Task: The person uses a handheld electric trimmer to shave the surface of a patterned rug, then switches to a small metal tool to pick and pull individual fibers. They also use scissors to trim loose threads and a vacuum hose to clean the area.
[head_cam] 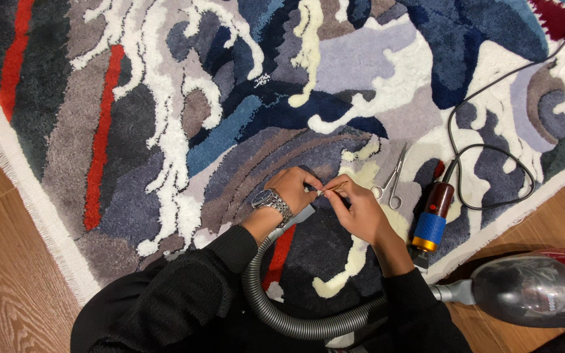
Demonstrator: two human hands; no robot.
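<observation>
- The fingers of the left hand (293,187) and right hand (356,208) are pressed together at the tips, pinching a small thin tool (329,190) between them, just above the tufted rug (243,104) where purple-grey pile meets a cream patch.
- Judging from how things lie, the work is detail finishing on the pile. The rug looks fully tufted and coloured, so what is left seems to be small touch-ups.
- The scissors (390,180) lie unused just beside the right hand, and the corded trimmer (434,219) rests near them with its cable (492,150) looped over the rug.
- The grey vacuum hose (276,307) curls under the forearms to the red vacuum cleaner (544,287) on the wooden floor (8,281).
- Hard to make out: what the pinched tool is, and its tip. The hose nozzle is hidden by the left wrist, and the rug's far edges are cut off.
</observation>
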